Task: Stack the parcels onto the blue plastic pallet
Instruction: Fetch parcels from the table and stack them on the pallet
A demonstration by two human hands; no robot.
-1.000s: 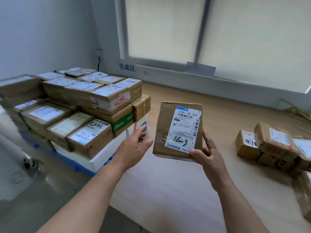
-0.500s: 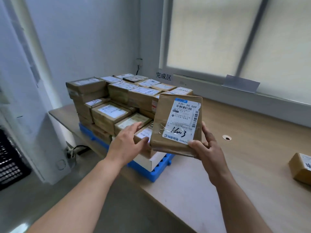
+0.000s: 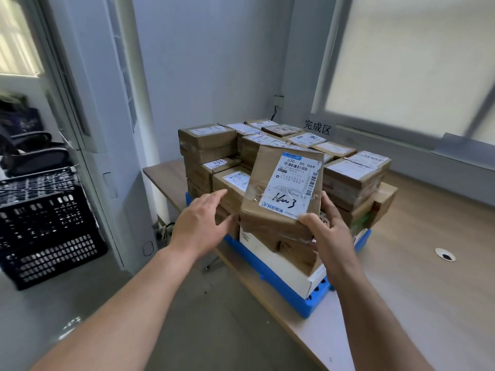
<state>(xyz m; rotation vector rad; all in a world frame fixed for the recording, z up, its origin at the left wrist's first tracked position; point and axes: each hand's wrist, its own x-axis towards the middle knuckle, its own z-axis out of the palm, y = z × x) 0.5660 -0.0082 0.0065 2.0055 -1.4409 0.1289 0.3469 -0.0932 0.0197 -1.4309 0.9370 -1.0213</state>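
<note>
At the far left of the frame a black crate [image 3: 48, 228] sits on the floor, out of my way. Moving in, my left hand [image 3: 201, 226] is centre-left, holding nothing, its fingers straight and spread toward a low parcel [image 3: 235, 180] at the near left of the stack [image 3: 353, 178]. I cannot tell whether the fingertips touch it.

Just right of that hand is the held parcel [image 3: 281, 199], at frame centre. It stands on end, label facing me, with its long axis running up the frame and leaning slightly right. My right hand [image 3: 329, 234] clamps its lower right corner, thumb on the label face and fingers curled behind. So the grip sits low and to the right, and most of the parcel's length rises above it.

The stack lies directly behind and below the parcel, on the blue plastic pallet [image 3: 302, 303], whose near corner shows at lower centre-right under a white box [image 3: 270, 261]. The pallet rests on the table [image 3: 428, 290], which runs off to the right.

I judge that the parcel must tip away from me, top edge first, to lie flat. The free left hand is nearer the low spot and could steady the unsupported left edge.
</note>
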